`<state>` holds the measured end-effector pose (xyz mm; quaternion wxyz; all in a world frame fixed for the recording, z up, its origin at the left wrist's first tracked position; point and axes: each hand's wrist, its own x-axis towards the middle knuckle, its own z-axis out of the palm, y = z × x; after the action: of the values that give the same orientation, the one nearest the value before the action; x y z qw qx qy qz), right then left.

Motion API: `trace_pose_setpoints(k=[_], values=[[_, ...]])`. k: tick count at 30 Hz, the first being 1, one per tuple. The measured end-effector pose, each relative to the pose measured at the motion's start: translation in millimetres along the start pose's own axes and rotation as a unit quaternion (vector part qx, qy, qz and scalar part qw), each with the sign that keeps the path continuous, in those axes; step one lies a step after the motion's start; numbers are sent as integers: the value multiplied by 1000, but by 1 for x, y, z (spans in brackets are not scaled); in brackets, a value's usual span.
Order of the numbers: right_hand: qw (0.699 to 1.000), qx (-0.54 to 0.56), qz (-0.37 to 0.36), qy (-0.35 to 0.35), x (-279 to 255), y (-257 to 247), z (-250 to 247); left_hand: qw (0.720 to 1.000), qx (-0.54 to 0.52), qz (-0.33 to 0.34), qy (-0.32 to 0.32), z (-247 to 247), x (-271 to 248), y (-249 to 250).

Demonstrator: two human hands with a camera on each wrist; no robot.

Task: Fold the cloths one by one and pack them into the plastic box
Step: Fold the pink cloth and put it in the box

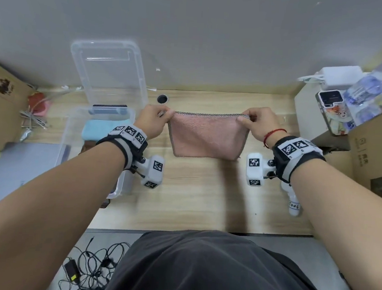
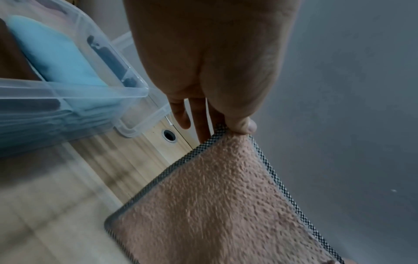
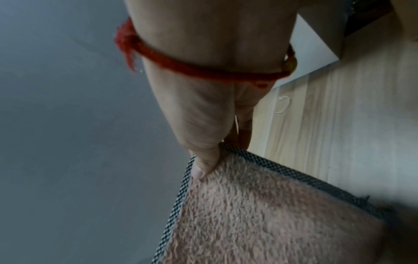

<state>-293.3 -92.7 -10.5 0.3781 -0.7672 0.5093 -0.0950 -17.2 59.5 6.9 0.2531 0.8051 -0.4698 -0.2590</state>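
Observation:
A pink cloth (image 1: 206,137) with a black-and-white checked hem hangs in the air over the wooden table (image 1: 204,198), stretched between both hands. My left hand (image 1: 162,115) pinches its top left corner, thumb on the fabric (image 2: 226,205). My right hand (image 1: 244,118) pinches the top right corner of the pink cloth (image 3: 271,214). The clear plastic box (image 1: 123,180) stands to the left with a folded blue cloth (image 1: 99,130) inside it, also seen as the blue cloth (image 2: 56,59) in the box (image 2: 95,96).
The box lid (image 1: 109,69) leans against the wall behind the box. A cable hole (image 1: 162,98) sits at the table's back edge. Cardboard boxes (image 1: 372,154) and a phone (image 1: 332,110) crowd the right; another carton (image 1: 1,98) is at the left.

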Motion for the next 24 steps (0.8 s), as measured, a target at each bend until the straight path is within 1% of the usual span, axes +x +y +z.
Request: trace_pose_setpoints(k=[2, 4, 6, 9, 12, 14, 17, 19, 22, 24], values=[[997, 73, 2, 18, 4, -2, 2, 1000, -12, -11, 15, -3, 4, 1], [988, 152, 1, 40, 7, -12, -1, 998, -51, -20, 43, -7, 12, 4], [976, 206, -9, 64, 12, -23, -6, 993, -94, -14, 70, -14, 21, 11], [963, 250, -34, 90, 19, -33, -13, 988, -121, 5, 94, -23, 30, 24], [960, 260, -44, 90, 21, -28, -8, 987, -132, 21, 89, -21, 32, 24], [963, 255, -33, 80, 16, -17, 2, 991, -115, 16, 72, -11, 28, 18], [970, 234, 8, 57, 6, 15, 26, 996, -87, -1, 28, 15, 17, -5], [972, 228, 44, 24, -8, 39, 44, 998, -69, -11, -9, 37, 5, -28], [974, 200, 96, -38, -35, 76, 76, 993, -41, -65, -85, 79, -20, -66], [974, 176, 125, -73, -50, 98, 95, 987, -16, -88, -132, 100, -39, -84]])
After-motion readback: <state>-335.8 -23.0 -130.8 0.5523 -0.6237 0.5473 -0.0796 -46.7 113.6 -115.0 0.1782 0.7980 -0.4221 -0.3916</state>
